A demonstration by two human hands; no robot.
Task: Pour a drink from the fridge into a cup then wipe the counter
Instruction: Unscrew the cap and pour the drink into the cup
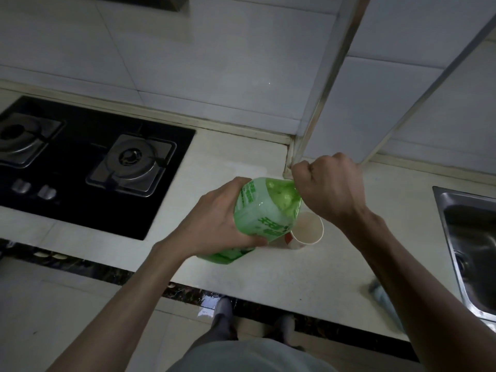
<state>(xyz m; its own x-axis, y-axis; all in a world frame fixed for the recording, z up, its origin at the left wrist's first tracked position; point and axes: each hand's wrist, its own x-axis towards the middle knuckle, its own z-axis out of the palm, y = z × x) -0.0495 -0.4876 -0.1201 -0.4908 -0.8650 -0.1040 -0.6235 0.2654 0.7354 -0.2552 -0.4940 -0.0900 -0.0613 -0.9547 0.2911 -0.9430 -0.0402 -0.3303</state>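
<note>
While the person stands at the pale counter [268, 277], the left hand [214, 224] wraps the lower body of a green drink bottle [264, 213], which is tilted. Just beside it a white paper cup [307, 229] stands upright on the counter, partly behind the bottle. Right hand [330, 189] is clenched at the bottle's top; what it grips is hidden. Steel sink [469, 251] at right edge. Black gas hob [80, 162] further left, tiled wall [188, 63] behind.
</note>
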